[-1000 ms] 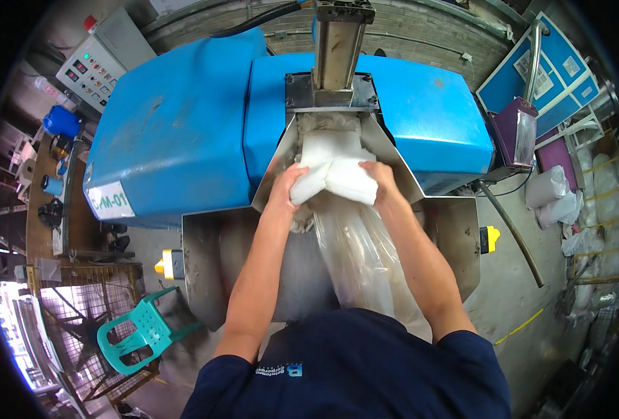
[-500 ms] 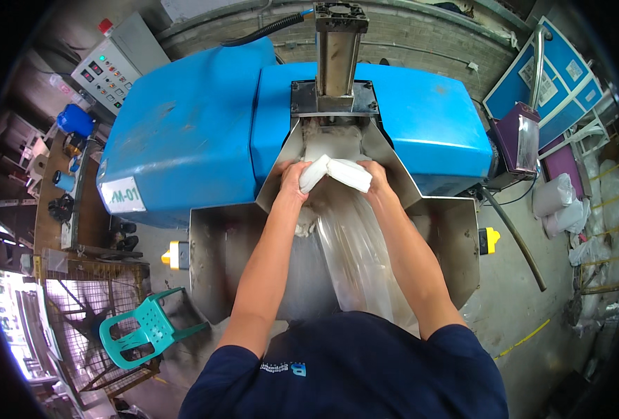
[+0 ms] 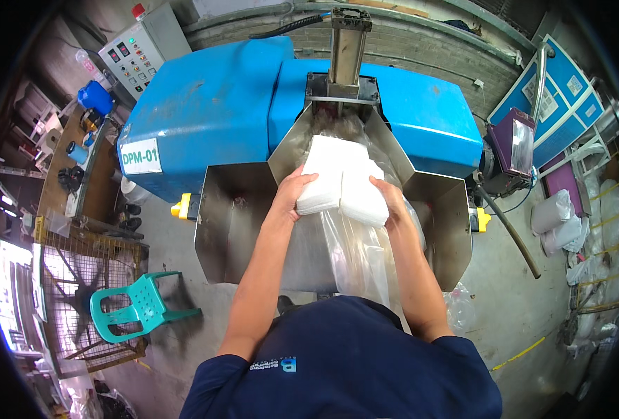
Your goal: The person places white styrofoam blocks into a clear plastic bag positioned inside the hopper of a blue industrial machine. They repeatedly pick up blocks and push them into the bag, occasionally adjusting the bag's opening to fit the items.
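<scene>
Now, head view, single frame. Your left hand point(image 3: 294, 192) is clamped on the left edge of a white folded stack point(image 3: 341, 183), fingers curled over its near-left corner. Your right hand point(image 3: 392, 202) is closed on the stack's right side, thumb and fingers pressing the near-right corner. The stack shows as two thick white folded wads side by side, touching, held tilted with the far end higher. It sits up in the mouth of the steel chute point(image 3: 421, 202), between the chute's two slanted side plates and just near of the vertical steel column point(image 3: 346, 49) that rises from the blue machine housing point(image 3: 212, 119).

A clear plastic bag point(image 3: 358, 258) hangs below the stack, between your forearms, its upper part bunched under the wads; whether the stack is inside the bag mouth you cannot tell from this frame. The bag's lower end runs down toward your dark blue shirt point(image 3: 344, 363).

Surroundings: grey control box point(image 3: 138, 52) with buttons far left; teal plastic chair point(image 3: 131, 307) on the floor near left beside a wire cage point(image 3: 79, 286); yellow fitting point(image 3: 181, 206) at the chute's left; purple device point(image 3: 515, 143) to the right; white filled sacks point(image 3: 557, 216) on the floor far right.
</scene>
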A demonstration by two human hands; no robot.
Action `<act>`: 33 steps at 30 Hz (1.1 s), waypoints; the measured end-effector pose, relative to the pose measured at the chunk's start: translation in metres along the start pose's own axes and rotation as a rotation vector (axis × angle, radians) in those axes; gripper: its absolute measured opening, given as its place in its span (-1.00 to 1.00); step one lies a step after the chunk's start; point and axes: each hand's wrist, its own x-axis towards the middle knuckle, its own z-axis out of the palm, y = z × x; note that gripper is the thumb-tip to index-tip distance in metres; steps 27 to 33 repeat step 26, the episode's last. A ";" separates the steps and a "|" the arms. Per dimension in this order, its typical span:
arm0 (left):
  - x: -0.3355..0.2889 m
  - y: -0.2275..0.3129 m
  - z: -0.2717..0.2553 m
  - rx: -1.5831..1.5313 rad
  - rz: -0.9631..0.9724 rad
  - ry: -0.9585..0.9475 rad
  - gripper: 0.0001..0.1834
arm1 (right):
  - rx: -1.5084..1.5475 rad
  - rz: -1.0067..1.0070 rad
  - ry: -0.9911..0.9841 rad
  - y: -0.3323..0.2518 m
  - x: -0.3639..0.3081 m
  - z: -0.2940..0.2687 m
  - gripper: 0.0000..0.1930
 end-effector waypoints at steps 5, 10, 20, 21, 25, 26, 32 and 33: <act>-0.003 -0.009 0.001 -0.010 0.016 -0.008 -0.31 | -0.005 -0.015 -0.011 0.008 0.004 -0.012 -0.52; 0.023 -0.012 -0.005 -0.048 -0.038 0.179 -0.56 | 0.053 0.011 0.006 -0.004 0.011 0.003 -0.53; 0.107 -0.015 -0.039 -0.152 -0.099 0.182 -0.63 | 0.050 -0.001 0.065 0.003 0.123 -0.006 -0.63; 0.111 -0.014 -0.028 -0.149 -0.082 0.175 -0.62 | 0.059 -0.004 0.064 0.007 0.137 -0.017 -0.65; 0.119 -0.005 -0.026 -0.147 -0.034 0.142 -0.48 | 0.052 0.050 0.098 0.003 0.143 -0.004 -0.63; 0.124 -0.005 -0.025 -0.151 -0.040 0.143 -0.48 | 0.034 0.047 0.120 0.006 0.146 -0.001 -0.62; 0.124 -0.005 -0.025 -0.151 -0.040 0.143 -0.48 | 0.034 0.047 0.120 0.006 0.146 -0.001 -0.62; 0.124 -0.005 -0.025 -0.151 -0.040 0.143 -0.48 | 0.034 0.047 0.120 0.006 0.146 -0.001 -0.62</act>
